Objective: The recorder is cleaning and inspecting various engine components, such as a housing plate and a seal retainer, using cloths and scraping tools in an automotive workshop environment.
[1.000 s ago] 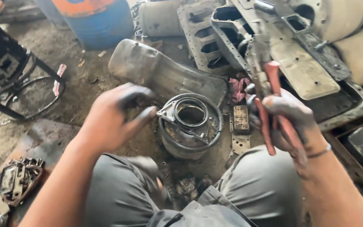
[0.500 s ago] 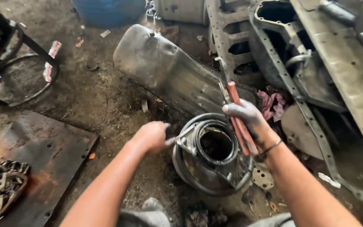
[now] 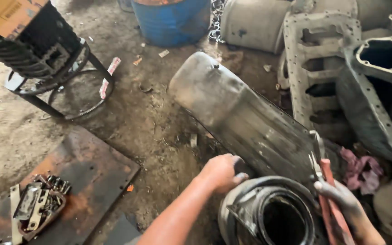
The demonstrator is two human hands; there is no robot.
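round housing [image 3: 268, 213]: greasy dull metal | pliers [image 3: 330, 199]: red plastic grips | floor [image 3: 128, 118]: rough dirt

Soft even daylight, brighter toward upper left; weak shadows; slight motion blur; no glare.

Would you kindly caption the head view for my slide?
Left hand grips round metal housing; right hand holds red-handled pliers on a workshop floor.

A repair workshop: dirt floor [image 3: 128, 118], greasy engine covers [image 3: 246, 118], blue drum [image 3: 171, 22]
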